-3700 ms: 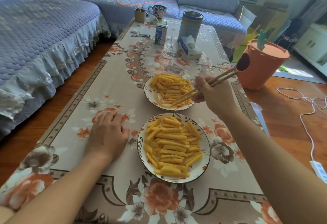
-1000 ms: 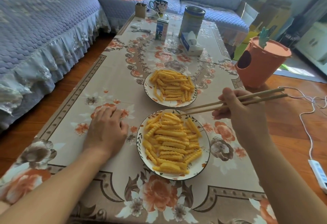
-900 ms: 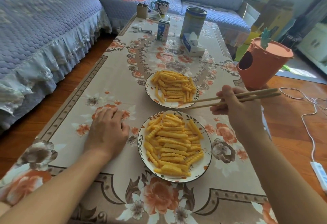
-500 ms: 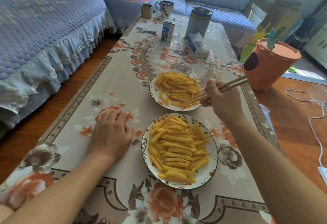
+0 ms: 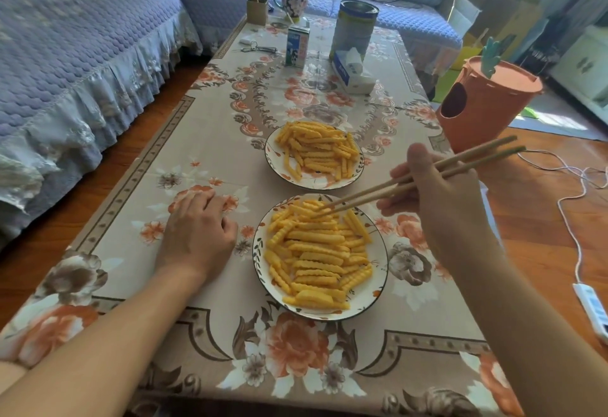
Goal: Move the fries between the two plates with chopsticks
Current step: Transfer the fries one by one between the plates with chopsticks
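Two white patterned plates of yellow crinkle-cut fries stand on the flowered tablecloth, a near plate (image 5: 378,288) and a far plate (image 5: 274,166). My right hand (image 5: 441,196) grips a pair of wooden chopsticks (image 5: 411,183) to the right of the near plate. Their tips lie among the fries (image 5: 316,252) at the far edge of the near plate. Whether a fry sits between the tips is too fine to tell. My left hand (image 5: 197,232) rests palm down on the cloth just left of the near plate, holding nothing.
At the table's far end stand a tissue box (image 5: 353,76), a milk carton (image 5: 297,46), a tall tin (image 5: 357,26), a mug (image 5: 291,2) and a small box (image 5: 256,10). An orange bin (image 5: 483,107) stands right of the table, a white cable and power strip (image 5: 592,311) lie on the floor. A sofa runs along the left.
My right hand has drawn the chopsticks back from the far plate, and their tips now lie in the near plate's fries. My left hand has stayed flat on the cloth.
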Available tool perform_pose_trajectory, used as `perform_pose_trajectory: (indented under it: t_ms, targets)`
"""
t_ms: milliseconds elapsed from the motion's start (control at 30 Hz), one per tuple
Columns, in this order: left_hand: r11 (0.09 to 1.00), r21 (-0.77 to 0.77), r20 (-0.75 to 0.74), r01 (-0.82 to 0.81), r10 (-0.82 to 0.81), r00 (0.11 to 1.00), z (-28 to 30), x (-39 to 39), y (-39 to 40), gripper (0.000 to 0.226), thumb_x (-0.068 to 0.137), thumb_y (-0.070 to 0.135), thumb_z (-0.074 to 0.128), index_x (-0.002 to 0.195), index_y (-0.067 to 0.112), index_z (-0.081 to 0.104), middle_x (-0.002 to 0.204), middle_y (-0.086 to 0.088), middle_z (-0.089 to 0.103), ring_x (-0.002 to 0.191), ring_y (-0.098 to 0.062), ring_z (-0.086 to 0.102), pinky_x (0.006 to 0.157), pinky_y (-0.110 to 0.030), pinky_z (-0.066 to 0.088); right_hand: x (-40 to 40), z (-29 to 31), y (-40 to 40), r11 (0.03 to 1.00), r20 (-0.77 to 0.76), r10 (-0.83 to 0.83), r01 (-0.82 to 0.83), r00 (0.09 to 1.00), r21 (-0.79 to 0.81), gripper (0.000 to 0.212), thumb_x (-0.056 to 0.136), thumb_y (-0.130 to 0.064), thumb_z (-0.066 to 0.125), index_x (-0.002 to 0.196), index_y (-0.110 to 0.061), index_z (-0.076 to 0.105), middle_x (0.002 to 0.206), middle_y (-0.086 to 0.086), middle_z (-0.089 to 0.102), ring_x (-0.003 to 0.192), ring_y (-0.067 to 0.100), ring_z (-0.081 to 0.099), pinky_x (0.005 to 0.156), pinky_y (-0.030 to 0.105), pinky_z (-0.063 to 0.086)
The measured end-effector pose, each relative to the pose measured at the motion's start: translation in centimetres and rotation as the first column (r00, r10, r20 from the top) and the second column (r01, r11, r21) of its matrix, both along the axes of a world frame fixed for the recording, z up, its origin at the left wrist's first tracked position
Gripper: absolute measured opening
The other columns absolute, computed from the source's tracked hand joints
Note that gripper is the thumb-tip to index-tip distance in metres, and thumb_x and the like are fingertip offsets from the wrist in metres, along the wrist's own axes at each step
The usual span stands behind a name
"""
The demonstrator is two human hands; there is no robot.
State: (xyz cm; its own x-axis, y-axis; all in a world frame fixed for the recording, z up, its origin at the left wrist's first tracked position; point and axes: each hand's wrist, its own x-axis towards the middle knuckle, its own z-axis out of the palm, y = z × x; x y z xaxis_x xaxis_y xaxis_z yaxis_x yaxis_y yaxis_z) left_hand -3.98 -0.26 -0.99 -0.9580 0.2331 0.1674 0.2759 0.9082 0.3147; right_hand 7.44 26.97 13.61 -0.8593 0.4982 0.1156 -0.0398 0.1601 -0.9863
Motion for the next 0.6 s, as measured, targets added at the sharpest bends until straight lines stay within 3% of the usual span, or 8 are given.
perform_pose_trajectory:
  t_ms: [167, 300, 600]
  targets:
    - [1.0, 0.015, 0.002, 0.0, 0.0, 1.0, 0.1, 0.1, 0.1, 0.049, 0.091, 0.028, 0.047, 0.134, 0.01, 0.062, 0.139, -0.015, 0.057, 0.136, -0.032, 0.045, 0.12, -0.048, 0.032, 2.9, -2.2, -0.6, 0.998, 0.033, -0.057, 0.056, 0.998, 0.026, 0.034, 0.101, -0.025, 0.059, 0.082, 0.003, 0.066, 0.062, 0.024, 0.065, 0.048, 0.025, 0.067, 0.047, 0.026, 0.056]
    - [0.999, 0.049, -0.005, -0.005, 0.005, 1.0, 0.3, 0.3, 0.3, 0.04, 0.094, 0.02, 0.056, 0.131, 0.008, 0.063, 0.138, -0.016, 0.058, 0.134, -0.033, 0.045, 0.12, -0.047, 0.029, 3.0, -2.7, -0.5, 0.995, 0.036, -0.06, 0.057, 0.998, 0.08, 0.029, 0.1, -0.019, 0.062, 0.08, 0.001, 0.066, 0.061, 0.023, 0.064, 0.045, 0.02, 0.066, 0.044, 0.021, 0.052]
    - [1.0, 0.025, -0.004, 0.003, -0.003, 1.0, 0.0, 0.1, 0.2, 0.044, 0.094, 0.025, 0.05, 0.132, 0.008, 0.062, 0.137, -0.016, 0.058, 0.131, -0.034, 0.046, 0.117, -0.049, 0.033, 3.0, -2.5, 1.5, 0.993, -0.002, -0.104, 0.104, 0.995, 0.064, 0.03, 0.103, -0.024, 0.057, 0.082, -0.006, 0.068, 0.061, 0.014, 0.067, 0.051, 0.028, 0.068, 0.049, 0.031, 0.059]
